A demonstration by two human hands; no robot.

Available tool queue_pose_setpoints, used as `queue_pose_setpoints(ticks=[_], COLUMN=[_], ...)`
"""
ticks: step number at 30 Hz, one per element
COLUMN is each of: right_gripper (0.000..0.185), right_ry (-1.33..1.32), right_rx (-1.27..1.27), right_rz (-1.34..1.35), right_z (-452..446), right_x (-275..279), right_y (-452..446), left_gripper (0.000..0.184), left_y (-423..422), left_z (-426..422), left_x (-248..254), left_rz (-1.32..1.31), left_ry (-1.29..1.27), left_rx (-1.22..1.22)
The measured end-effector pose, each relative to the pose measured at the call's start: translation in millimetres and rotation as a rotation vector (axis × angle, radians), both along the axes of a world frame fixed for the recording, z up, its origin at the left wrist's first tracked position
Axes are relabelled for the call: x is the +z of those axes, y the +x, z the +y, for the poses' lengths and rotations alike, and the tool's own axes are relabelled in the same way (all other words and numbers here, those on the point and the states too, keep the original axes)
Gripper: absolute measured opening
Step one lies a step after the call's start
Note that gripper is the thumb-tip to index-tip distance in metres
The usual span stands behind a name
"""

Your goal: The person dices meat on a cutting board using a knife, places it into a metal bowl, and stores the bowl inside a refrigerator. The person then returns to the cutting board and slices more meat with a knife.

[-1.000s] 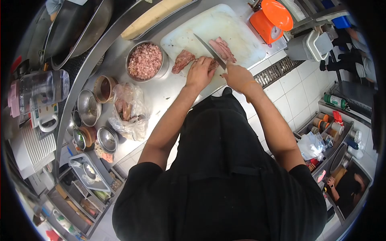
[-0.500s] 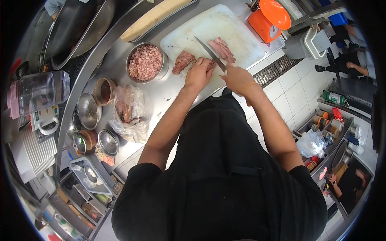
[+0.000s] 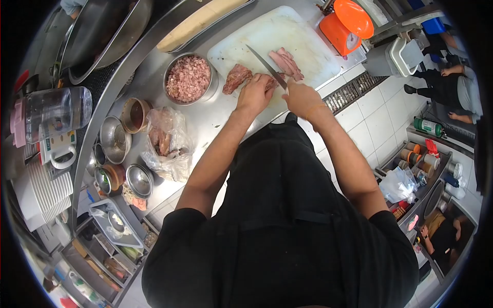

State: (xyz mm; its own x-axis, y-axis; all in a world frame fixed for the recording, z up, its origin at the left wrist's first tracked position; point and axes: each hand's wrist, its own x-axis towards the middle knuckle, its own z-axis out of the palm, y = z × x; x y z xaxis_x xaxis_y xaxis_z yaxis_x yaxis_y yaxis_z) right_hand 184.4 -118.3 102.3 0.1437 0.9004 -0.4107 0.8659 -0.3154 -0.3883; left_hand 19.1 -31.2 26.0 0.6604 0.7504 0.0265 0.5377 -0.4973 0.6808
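My right hand [image 3: 303, 98] is wrapped round the handle of a long kitchen knife [image 3: 265, 64], its blade pointing up and left over the white cutting board [image 3: 244, 38]. Beside it, my left hand [image 3: 257, 93] is closed over a piece of meat [image 3: 271, 84], pressing it to the board near the blade; most of that piece is hidden under the fingers. Another reddish-brown chunk of meat [image 3: 237, 78] lies just left of this hand. Several pale pink meat slices [image 3: 285, 62] lie overlapping on the knife's other side.
A steel pot of diced meat [image 3: 188, 78] stands left of the board, with a plastic bag of meat [image 3: 167, 146] and several bowls [image 3: 114, 141] nearer me. An orange scale [image 3: 340, 33] stands at the board's right. Another person [image 3: 465, 92] is at the far right.
The knife and both hands stay in nearly the same place at the meat. The whole view has shifted slightly. The person at the far right shows more of the body.
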Motion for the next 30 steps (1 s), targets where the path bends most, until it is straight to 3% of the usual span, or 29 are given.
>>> queue_pose_setpoints(ticks=[4, 8, 11, 17, 21, 27, 30], right_gripper=[0.034, 0.034, 0.037, 0.036, 0.033, 0.032, 0.033], right_ry=[-0.186, -0.118, -0.022, -0.016, -0.144, -0.131, 0.026], right_rx=[-0.053, -0.129, -0.095, -0.016, 0.008, -0.090, -0.039], right_rz=[-0.018, 0.010, 0.028, -0.003, -0.059, -0.034, 0.020], right_z=[-30, -32, 4, -8, -40, -37, -2], right_x=[21, -42, -60, 4, 29, -28, -54], right_y=[-17, -31, -17, -5, -17, -33, -24], left_gripper=[0.022, 0.022, 0.022, 0.032, 0.030, 0.027, 0.027], left_y=[-1, 1, 1, -10, -14, -10, -11], left_z=[1, 6, 9, -1, 0, 9, 13], left_x=[-3, -10, -9, -2, 3, -4, -1], left_rz=[0.071, 0.047, 0.070, -0.079, 0.059, 0.115, 0.095], left_ry=[0.054, 0.043, 0.038, 0.026, -0.009, 0.013, -0.016], left_rx=[-0.016, -0.024, -0.057, 0.031, 0.038, -0.024, -0.030])
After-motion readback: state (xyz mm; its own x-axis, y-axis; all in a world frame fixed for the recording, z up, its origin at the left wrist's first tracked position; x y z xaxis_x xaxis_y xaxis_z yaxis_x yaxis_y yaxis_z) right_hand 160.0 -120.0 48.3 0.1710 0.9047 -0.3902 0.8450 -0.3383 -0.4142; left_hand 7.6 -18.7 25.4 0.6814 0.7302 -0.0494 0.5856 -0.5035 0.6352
